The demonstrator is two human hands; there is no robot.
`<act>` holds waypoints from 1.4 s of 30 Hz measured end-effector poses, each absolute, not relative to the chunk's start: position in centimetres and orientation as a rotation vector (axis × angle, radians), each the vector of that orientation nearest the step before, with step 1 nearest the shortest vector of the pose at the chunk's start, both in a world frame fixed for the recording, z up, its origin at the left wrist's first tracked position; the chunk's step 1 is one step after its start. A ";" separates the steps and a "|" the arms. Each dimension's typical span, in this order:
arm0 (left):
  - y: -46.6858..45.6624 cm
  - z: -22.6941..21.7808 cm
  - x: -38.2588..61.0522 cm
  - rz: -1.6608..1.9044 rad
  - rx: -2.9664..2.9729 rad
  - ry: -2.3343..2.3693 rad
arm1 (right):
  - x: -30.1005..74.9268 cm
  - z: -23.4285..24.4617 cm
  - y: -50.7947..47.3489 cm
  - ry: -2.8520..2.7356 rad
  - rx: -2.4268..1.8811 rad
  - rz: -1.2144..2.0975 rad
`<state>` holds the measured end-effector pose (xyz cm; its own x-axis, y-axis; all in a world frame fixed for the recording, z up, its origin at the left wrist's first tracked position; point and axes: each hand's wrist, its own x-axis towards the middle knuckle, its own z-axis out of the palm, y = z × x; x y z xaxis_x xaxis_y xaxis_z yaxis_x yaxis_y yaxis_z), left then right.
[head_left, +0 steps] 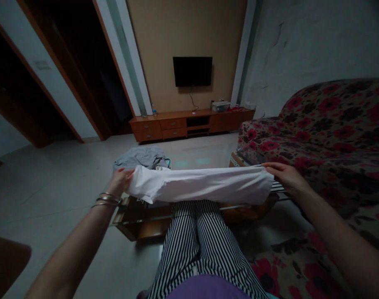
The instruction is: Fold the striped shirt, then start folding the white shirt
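Stretching a white cloth garment point(198, 185) taut: left hand point(119, 182) and right hand point(284, 174) each grip one end, spanning it over striped trousers point(189, 245), clear of the glass coffee table point(136, 219). Grey clothing point(139, 158) lies beyond the garment.

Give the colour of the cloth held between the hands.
White: the head view shows the cloth spread between left hand and right hand.

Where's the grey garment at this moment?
In the head view, the grey garment lies crumpled left of centre, just beyond the white cloth, close behind the person's left hand.
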<state>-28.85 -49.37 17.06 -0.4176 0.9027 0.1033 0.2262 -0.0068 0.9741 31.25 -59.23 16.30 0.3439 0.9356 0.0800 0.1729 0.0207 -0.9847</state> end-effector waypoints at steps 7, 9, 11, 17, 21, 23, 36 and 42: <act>-52.8 6.4 -20.9 1.151 1.830 1.643 | 31.2 7.9 -55.8 -1.020 -1.542 1.040; -53.7 4.8 -19.1 0.914 2.188 1.628 | 31.4 7.2 -55.8 -1.055 -1.551 0.976; -54.1 3.8 -17.7 0.662 2.490 1.652 | 31.5 7.2 -56.0 -1.090 -1.583 0.924; -53.3 2.7 -15.9 0.457 2.642 1.836 | 31.6 8.9 -56.7 -1.111 -1.649 0.809; -52.7 3.7 -17.1 0.491 2.610 1.802 | 31.7 11.2 -57.4 -1.163 -1.652 0.736; -52.4 5.4 -18.1 0.637 2.549 1.751 | 31.5 13.1 -57.7 -1.234 -1.649 0.675; -48.2 32.2 -22.6 1.280 2.218 1.657 | 28.9 34.7 -55.2 -1.631 -1.487 -0.078; -50.5 48.4 -22.9 1.237 2.742 1.594 | 29.0 47.5 -54.8 -1.618 -1.563 -0.506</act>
